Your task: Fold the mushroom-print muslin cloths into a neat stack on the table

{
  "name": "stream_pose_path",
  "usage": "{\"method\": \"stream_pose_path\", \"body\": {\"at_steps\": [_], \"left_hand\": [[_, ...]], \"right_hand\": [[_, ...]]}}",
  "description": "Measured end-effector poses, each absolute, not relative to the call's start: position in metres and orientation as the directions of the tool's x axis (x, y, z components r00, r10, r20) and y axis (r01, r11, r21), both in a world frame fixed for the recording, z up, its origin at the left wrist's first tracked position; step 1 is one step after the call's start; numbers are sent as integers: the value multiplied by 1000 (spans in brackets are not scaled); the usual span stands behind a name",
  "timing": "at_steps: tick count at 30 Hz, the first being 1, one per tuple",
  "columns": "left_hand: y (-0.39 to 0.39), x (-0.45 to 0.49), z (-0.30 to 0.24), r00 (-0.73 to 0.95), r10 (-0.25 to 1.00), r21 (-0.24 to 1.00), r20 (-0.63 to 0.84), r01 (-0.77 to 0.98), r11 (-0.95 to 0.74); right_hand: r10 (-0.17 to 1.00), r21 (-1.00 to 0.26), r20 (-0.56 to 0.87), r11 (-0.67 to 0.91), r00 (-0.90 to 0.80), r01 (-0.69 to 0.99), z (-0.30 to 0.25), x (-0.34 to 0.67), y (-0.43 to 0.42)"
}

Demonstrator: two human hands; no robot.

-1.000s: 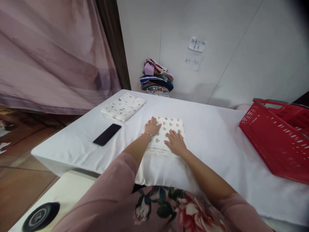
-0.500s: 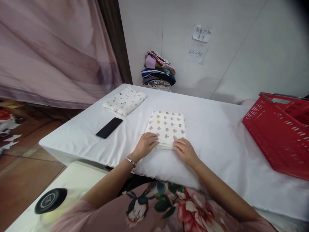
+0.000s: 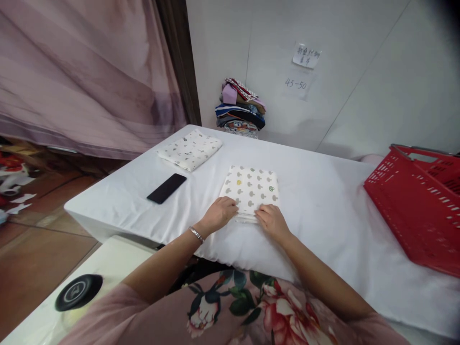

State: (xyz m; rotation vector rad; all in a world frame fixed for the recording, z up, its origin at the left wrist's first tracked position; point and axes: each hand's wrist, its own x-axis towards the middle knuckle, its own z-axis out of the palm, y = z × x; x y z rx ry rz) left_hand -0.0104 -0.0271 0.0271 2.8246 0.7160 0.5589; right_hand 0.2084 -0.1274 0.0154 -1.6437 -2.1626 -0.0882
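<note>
Printed cloth [image 3: 252, 187]: left hand [image 3: 219, 214] and right hand [image 3: 275, 222] pinch its six-o'clock edge; tabletop [image 3: 323, 206] spreads toward three; mushroom caps point twelve, long axis unclear.

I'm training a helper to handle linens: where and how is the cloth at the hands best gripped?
The cloth is probably best taken by its near edge, from the near side: it lies flat on the table, folded, its stacked layers showing there. Pinching them together near both corners should keep the fold; the left hand and right hand are at that edge.
</note>
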Motion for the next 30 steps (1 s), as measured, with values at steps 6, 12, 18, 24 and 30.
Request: {"method": "stream_pose_path", "body": {"at_steps": [6, 12, 18, 24, 30], "left_hand": [[-37, -11, 28, 782, 476, 213, 402, 425, -879], [-40, -18, 15, 808, 447, 194, 382, 403, -894], [-39, -20, 11, 813, 437, 188, 386, 394, -900], [-37, -18, 12, 813, 413, 192, 410, 365, -911], [-40, -17, 10, 808, 411, 178, 423, 371, -912]], "right_hand": [[874, -213, 438, 328, -210, 920, 15, 207, -132], [874, -222, 430, 345, -227, 912, 11, 208, -135], [880, -217, 410, 348, -238, 912, 6, 209, -133], [863, -216, 429, 385, -267, 897, 6, 210, -134], [851, -245, 464, 390, -246, 888, 5, 207, -137]]}}
